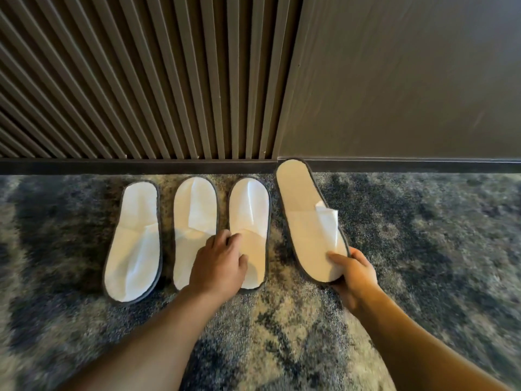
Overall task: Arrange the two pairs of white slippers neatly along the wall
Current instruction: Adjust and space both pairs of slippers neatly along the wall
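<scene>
A: Nearest the camera, what are the two hands doing?
B: The right hand (353,273) grips the toe end of the fourth slipper (308,221), fingers (339,258) closed over its edge; the left hand (218,265) rests, fingers curled, on the third slipper (249,221).

A: And farther off?
B: Two more slippers, second (194,221) and first (134,244), lie side by side on the patterned carpet (423,263), heels toward the dark baseboard (141,166) and slatted wall (141,80); the fourth's heel overlaps the baseboard
</scene>
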